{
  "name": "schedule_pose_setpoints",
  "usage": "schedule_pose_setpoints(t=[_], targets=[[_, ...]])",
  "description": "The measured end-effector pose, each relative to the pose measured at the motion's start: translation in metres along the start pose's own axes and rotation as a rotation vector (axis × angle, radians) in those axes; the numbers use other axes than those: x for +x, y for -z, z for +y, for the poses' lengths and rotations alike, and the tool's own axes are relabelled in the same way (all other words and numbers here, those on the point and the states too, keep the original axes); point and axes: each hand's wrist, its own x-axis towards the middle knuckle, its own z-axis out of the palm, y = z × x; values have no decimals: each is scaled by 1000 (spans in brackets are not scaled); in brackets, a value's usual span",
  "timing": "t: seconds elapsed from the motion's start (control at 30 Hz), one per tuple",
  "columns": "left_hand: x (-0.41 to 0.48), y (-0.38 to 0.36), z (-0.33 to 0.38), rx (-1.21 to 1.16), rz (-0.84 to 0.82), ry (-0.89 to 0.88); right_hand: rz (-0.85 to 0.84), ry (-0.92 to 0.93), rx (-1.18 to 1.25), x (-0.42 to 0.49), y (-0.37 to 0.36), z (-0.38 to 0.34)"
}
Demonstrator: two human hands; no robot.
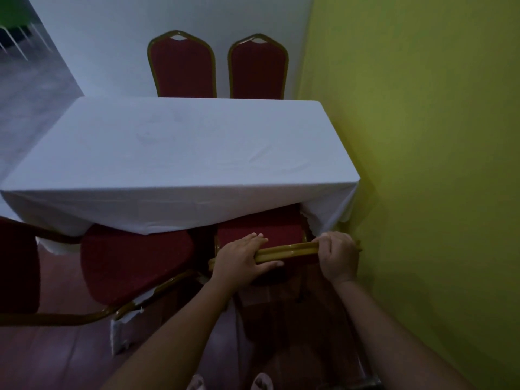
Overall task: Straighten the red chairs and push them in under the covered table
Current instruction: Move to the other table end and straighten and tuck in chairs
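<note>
A table under a white cloth [180,153] fills the middle. Right below me stands a red chair with a gold frame [261,229], its seat partly under the cloth at the near right. My left hand [242,260] and my right hand [337,254] both grip the gold top rail of its backrest. A second red chair [132,263] stands at the near left, turned at an angle, its seat mostly outside the cloth and its back toward the left edge. Two more red chairs [183,68] [257,71] stand upright side by side at the table's far side.
A yellow-green wall [422,164] runs close along the right of the table and the gripped chair. A white wall [126,38] is behind the far chairs. Reddish floor [56,356] lies at the lower left, where my feet [230,382] show near the bottom edge.
</note>
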Motion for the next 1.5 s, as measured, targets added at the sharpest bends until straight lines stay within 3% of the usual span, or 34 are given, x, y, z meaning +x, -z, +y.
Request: schedule_pose_setpoints(t=[0.13, 0.27, 0.37, 0.57, 0.77, 0.93, 1.17, 1.5], targets=[[-5, 4, -10, -73, -113, -13, 18, -92, 58, -5, 0, -5], [-25, 9, -34, -114, -161, 85, 76, -215, 73, -16, -6, -26], [-48, 18, -66, -83, -198, 149, 52, -179, 28, -32, -16, -63], [-94, 55, -145, -27, -168, 276, -219, 34, -48, -61, -69, -165], [-153, 123, -259, 81, -142, 399, -477, -20, 20, -98, -140, -258], [-216, 184, -361, 263, -134, 500, -578, -27, 40, -123, -192, -332], [-261, 257, -440, 367, -68, 556, -751, 88, 80, -153, -255, -429], [-245, 327, -538, 436, -37, 523, -913, 320, 196, -144, -340, -553]])
